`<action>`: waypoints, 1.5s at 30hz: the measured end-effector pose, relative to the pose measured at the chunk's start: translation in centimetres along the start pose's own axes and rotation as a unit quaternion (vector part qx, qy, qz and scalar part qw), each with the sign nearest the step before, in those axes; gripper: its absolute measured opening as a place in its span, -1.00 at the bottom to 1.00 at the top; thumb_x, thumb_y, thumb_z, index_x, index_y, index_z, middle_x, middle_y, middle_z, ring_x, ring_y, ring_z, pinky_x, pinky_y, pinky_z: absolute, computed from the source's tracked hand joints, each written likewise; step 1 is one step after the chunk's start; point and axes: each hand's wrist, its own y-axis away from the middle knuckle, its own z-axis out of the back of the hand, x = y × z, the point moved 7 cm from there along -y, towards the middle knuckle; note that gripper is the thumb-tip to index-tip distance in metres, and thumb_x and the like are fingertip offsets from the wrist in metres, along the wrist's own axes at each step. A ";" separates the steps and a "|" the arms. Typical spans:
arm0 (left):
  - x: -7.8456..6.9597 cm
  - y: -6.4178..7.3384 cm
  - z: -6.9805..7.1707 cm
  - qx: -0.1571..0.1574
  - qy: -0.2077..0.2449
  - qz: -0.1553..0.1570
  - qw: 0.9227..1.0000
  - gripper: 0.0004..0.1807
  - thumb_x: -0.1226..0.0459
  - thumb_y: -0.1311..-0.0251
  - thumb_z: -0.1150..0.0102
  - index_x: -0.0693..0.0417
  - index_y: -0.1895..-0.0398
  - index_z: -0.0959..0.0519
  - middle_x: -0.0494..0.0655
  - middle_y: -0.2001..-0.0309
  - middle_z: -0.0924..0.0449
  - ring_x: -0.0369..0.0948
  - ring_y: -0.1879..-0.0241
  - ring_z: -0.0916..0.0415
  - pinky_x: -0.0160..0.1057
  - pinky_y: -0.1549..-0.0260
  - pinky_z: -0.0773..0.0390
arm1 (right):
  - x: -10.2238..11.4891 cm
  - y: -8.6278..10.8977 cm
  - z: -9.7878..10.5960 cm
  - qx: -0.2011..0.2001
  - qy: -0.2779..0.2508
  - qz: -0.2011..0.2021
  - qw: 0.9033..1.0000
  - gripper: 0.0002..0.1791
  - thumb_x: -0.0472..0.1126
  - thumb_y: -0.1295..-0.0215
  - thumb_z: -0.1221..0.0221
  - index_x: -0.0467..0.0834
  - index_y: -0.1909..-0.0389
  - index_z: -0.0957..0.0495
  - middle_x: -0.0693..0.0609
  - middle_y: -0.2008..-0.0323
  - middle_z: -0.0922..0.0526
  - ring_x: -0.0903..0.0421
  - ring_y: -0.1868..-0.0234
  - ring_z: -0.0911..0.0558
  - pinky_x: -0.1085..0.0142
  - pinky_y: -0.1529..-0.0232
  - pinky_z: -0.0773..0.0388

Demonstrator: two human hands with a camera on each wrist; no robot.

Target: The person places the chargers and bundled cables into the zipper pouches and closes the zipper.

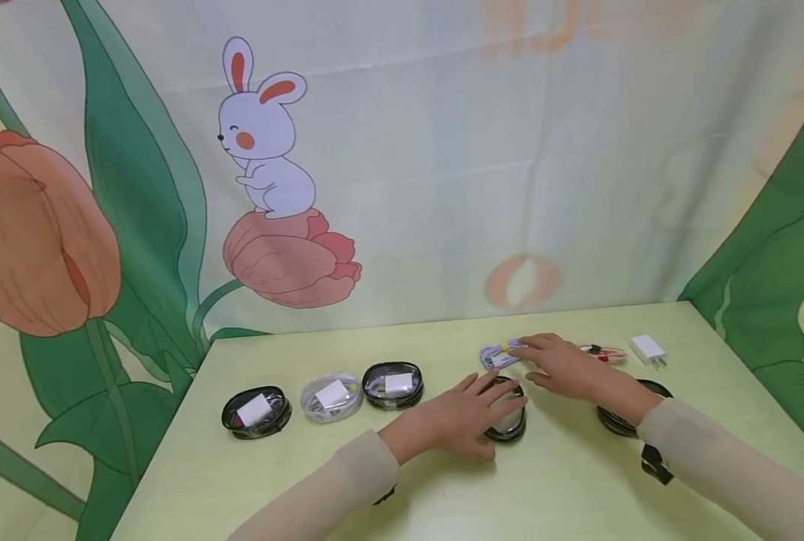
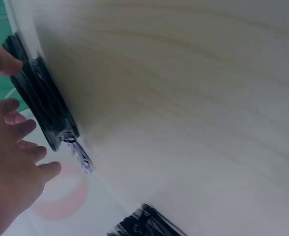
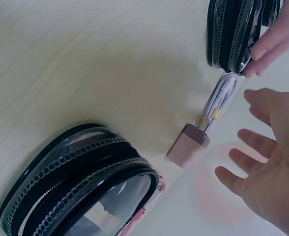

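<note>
Your left hand (image 1: 463, 419) spreads its fingers over an oval clear-plastic pouch with black edging (image 2: 43, 101), on the pale wooden table (image 1: 442, 496). Your right hand (image 1: 563, 366), fingers loosely extended and holding nothing, is near a coiled lavender cable with a yellow tie (image 3: 218, 102) and a pale block-shaped charger (image 3: 187, 147).

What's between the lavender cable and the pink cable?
A pale charger, in the right wrist view; the right hand covers that gap in the head view.

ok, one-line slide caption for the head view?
Left hand spread over a black-rimmed pouch, right hand near a lilac cable, white charger at the back right of the pale table.
</note>
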 end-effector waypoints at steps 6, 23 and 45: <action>0.3 0.0 -0.3 0.003 -0.008 0.015 1.000 -0.21 -0.17 -0.48 0.09 -0.26 -0.66 0.07 -0.08 -0.64 0.12 0.06 -0.57 0.06 0.03 -0.40 -0.27 | -0.7 -0.5 -0.7 0.035 -0.020 0.003 0.999 -0.40 -0.10 -0.39 -0.28 -0.23 -0.38 -0.45 -0.35 -0.38 -0.40 -0.44 -0.36 -0.35 -0.30 -0.24 -0.38; 1.5 -1.3 0.2 0.004 0.020 0.155 0.988 -0.06 -0.45 -0.28 0.14 -0.31 -0.63 -0.03 -0.07 -0.60 0.00 0.08 -0.48 -0.14 0.07 -0.29 -0.39 | -3.0 -1.5 -2.5 0.062 -0.043 -0.037 0.996 -0.34 -0.04 -0.45 -0.21 -0.20 -0.47 -0.33 -0.40 -0.42 -0.30 -0.52 -0.39 -0.27 -0.34 -0.32 -0.24; 1.7 -1.4 0.7 0.007 0.037 0.318 0.947 -0.14 -0.50 -0.12 -0.05 -0.17 -0.30 -0.44 -0.02 -0.12 -0.51 0.02 -0.01 -0.51 -0.12 0.30 -0.62 | -5.4 -5.4 -4.2 0.109 -0.095 -0.058 0.988 -0.32 -0.14 -0.32 -0.35 -0.34 -0.38 -0.41 -0.32 -0.34 -0.46 -0.29 -0.32 -0.46 -0.12 -0.32 -0.37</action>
